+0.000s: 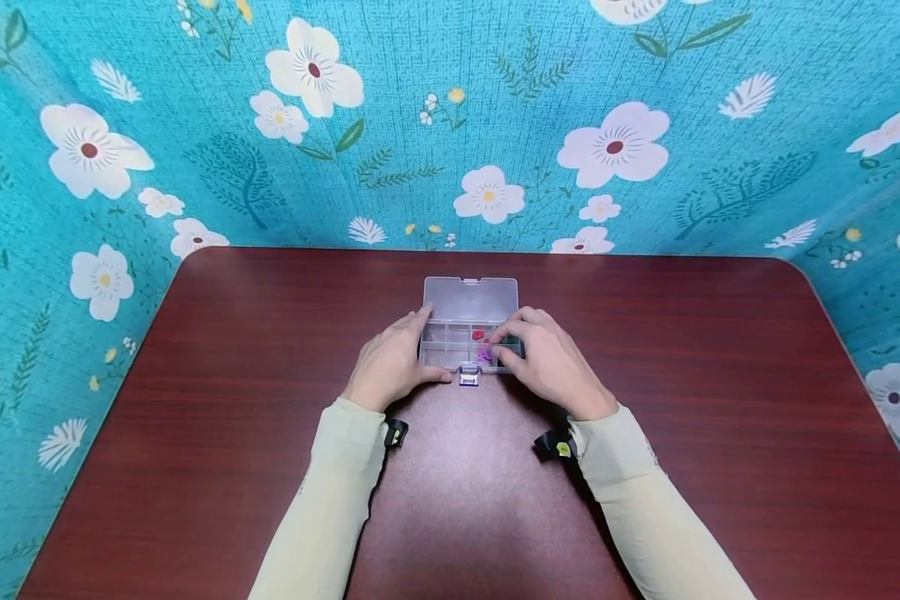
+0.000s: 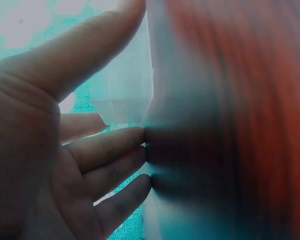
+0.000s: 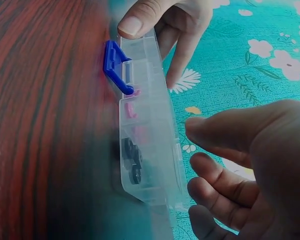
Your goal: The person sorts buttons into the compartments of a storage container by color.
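Observation:
A clear plastic compartment box lies on the table with its lid raised at the back. My left hand holds its left end, thumb at the front wall, fingers along the side. My right hand hovers over the right compartments, fingers bent. In the right wrist view, nothing shows between its thumb and fingertips. Small red pieces lie in a back compartment, purple pieces in the front one. Black round pieces sit at the right end. A blue latch hangs down in front.
The box stands on a dark red-brown wooden table, towards its back edge. Turquoise cloth with white flowers hangs behind the table and along both sides. Each wrist bears a black strap.

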Available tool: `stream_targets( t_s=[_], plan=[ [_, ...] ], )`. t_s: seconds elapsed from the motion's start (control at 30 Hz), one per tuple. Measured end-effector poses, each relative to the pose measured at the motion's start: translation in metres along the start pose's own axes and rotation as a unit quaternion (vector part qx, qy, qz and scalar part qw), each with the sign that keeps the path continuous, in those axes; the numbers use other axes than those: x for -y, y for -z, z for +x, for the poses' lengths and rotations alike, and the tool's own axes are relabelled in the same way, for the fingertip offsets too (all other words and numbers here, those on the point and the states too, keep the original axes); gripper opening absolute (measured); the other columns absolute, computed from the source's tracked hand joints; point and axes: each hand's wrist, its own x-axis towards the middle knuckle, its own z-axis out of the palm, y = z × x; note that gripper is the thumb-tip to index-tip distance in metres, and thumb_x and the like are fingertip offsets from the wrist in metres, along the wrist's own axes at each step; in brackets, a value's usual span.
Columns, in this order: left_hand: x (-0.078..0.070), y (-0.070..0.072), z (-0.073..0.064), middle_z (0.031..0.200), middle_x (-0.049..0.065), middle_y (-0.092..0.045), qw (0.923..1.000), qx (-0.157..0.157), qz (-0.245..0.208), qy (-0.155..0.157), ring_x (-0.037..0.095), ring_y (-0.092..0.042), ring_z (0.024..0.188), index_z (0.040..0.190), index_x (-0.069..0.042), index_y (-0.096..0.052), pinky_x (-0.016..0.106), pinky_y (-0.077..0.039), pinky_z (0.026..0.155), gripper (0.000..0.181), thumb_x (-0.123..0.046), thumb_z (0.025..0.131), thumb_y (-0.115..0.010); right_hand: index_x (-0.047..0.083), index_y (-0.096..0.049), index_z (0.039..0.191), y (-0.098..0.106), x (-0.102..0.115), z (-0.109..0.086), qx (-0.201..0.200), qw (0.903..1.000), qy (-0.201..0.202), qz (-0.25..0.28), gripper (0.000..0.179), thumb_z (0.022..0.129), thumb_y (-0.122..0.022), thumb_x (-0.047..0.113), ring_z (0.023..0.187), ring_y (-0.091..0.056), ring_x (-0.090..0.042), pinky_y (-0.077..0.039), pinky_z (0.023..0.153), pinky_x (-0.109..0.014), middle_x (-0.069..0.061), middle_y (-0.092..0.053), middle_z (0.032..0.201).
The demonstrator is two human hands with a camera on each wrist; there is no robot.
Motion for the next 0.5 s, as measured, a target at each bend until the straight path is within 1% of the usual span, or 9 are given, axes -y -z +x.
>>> stream_targets(
  t_s=[0.1,0.17,0.23,0.4,0.5],
  plan=[
    [0.0,0.0,0.0,0.154,0.015,-0.044,0.9999,-0.008,-0.01,0.002,0.03,-0.049,0.136,0.159,-0.007,-0.028,0.049,-0.047,0.104,0.118,-0.048,0.069,-0.092,0.015,-0.077,0.101,0.001,-0.001,0.0,-0.002,1.0,-0.005,0.005,0.01,0.093,-0.071,0.02,0.103,-0.054,-0.021,-0.05,0.085,-0.039,0.0,-0.063,0.105],
    [0.0,0.0,0.0,0.155,0.015,-0.043,0.9998,-0.009,-0.016,0.003,0.03,-0.051,0.135,0.16,-0.007,-0.024,0.048,-0.048,0.103,0.122,-0.048,0.068,-0.092,0.015,-0.077,0.102,0.003,-0.002,0.0,-0.004,0.9999,-0.008,0.011,0.011,0.093,-0.071,0.02,0.103,-0.055,-0.021,-0.049,0.084,-0.039,-0.001,-0.064,0.105],
    [0.0,0.0,0.0,0.156,0.015,-0.042,0.9997,-0.006,-0.022,0.008,0.03,-0.05,0.135,0.161,-0.008,-0.021,0.048,-0.047,0.104,0.124,-0.049,0.068,-0.092,0.015,-0.077,0.103,0.004,-0.004,0.0,-0.007,0.9998,-0.01,0.018,0.012,0.093,-0.071,0.019,0.103,-0.055,-0.022,-0.049,0.085,-0.04,-0.002,-0.065,0.106],
    [0.001,-0.001,-0.001,0.158,0.015,-0.038,0.9991,0.006,-0.038,0.016,0.03,-0.044,0.14,0.162,-0.009,-0.019,0.048,-0.043,0.109,0.127,-0.052,0.067,-0.091,0.011,-0.075,0.107,0.011,-0.007,0.0,-0.016,0.9991,-0.023,0.033,0.016,0.093,-0.071,0.019,0.106,-0.055,-0.024,-0.048,0.089,-0.044,-0.005,-0.064,0.109],
    [0.003,-0.001,-0.001,0.159,0.015,-0.037,0.9988,0.006,-0.046,0.012,0.03,-0.042,0.142,0.162,-0.008,-0.017,0.049,-0.042,0.11,0.13,-0.055,0.065,-0.091,0.01,-0.073,0.112,0.016,-0.01,0.0,-0.025,0.9987,-0.032,0.03,0.021,0.093,-0.07,0.019,0.108,-0.055,-0.026,-0.048,0.091,-0.046,-0.006,-0.063,0.113]
  ],
)
